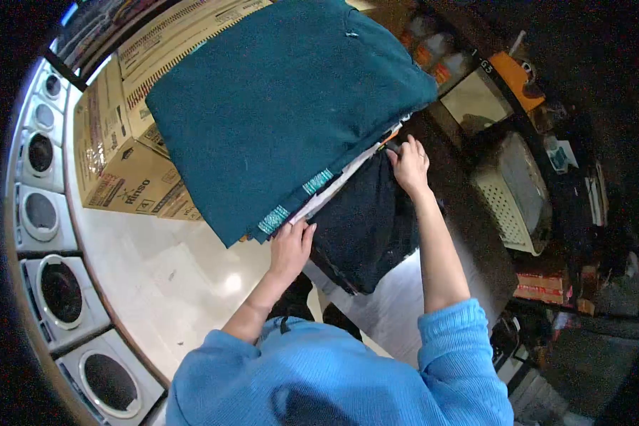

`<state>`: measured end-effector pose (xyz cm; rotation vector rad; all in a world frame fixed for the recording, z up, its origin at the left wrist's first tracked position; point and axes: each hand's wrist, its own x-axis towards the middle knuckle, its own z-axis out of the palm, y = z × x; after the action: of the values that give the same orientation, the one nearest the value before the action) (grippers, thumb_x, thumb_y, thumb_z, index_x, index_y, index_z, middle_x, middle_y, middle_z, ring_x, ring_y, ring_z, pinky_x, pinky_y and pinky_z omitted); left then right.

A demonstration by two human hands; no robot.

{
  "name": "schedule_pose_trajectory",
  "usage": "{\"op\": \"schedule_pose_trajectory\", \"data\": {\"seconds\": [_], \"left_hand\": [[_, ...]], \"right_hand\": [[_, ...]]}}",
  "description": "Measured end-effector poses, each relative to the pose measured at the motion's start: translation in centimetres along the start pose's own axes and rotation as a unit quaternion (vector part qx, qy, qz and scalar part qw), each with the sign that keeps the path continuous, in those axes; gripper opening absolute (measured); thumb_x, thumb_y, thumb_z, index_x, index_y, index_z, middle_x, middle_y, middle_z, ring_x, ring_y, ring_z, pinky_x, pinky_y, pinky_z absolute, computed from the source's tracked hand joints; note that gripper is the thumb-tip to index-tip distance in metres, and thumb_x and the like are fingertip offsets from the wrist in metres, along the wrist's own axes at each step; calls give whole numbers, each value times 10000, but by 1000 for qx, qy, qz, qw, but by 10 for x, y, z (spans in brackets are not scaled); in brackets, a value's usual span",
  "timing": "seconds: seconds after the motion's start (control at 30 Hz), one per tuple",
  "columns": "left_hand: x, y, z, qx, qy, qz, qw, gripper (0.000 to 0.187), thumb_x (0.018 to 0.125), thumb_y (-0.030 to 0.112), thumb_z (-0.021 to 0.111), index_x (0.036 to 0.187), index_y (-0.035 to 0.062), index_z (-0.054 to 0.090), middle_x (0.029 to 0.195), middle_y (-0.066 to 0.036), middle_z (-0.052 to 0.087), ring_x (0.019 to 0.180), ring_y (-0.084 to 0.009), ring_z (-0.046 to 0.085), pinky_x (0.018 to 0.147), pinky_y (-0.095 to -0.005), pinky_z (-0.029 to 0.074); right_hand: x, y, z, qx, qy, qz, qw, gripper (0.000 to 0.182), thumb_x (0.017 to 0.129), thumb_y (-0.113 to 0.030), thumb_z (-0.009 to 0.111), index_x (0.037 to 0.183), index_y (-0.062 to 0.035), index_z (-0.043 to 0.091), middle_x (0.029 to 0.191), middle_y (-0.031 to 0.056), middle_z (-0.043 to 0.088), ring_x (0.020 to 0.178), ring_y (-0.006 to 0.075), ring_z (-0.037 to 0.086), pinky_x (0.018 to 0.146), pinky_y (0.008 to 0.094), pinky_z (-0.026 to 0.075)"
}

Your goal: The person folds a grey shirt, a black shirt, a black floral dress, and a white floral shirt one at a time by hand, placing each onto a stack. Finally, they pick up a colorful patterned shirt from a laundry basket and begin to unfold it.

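A large folded dark teal cloth (284, 106) lies over a stack of folded fabrics with white and patterned edges. At the stack's near edge, my left hand (292, 248) has its fingers on the pale layer, close to the teal cloth's patterned border. My right hand (410, 165) pinches at the stack's right edge, near a black cloth (366, 220) that hangs down between my hands. What exactly the right fingertips hold is too small to make out. Some fingertips of the left hand are tucked against the fabric.
Cardboard boxes (138, 170) stand behind at the left. A row of front-loading machines (60, 291) curves along the far left. To the right are a pale perforated basket (504, 206), shelves with various items and a red-and-white package (539, 287). A grey tabletop (397, 305) shows below the black cloth.
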<state>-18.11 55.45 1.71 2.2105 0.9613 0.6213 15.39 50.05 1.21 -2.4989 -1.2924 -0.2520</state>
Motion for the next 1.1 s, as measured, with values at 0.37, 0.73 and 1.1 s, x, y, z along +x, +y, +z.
{"op": "schedule_pose_trajectory", "data": {"seconds": [0.37,0.73,1.1], "left_hand": [[-3,30,4,34,2,40,999,314,920,229,581,1137,4,559,1154,-207,556,1071,-388,520,909,-473,391],[-16,61,90,209,-161,288,921,844,844,495,619,1500,90,276,1589,-154,151,1470,-354,99,1115,-643,58],[-108,81,115,345,-83,9,935,904,899,663,434,1549,167,50,1599,-171,40,1447,-423,108,1065,-705,159]], "right_hand": [[-36,-40,-50,0,153,-73,986,414,768,-165,692,1137,-52,541,1306,159,531,1222,334,491,1064,580,300],[-389,8,-110,62,-141,116,981,558,900,-345,564,1374,-75,444,1494,118,380,1418,304,286,1131,580,213],[-750,233,-241,-211,-32,698,684,926,646,-423,810,1364,-24,384,1333,173,505,1249,390,459,989,503,415]]}}
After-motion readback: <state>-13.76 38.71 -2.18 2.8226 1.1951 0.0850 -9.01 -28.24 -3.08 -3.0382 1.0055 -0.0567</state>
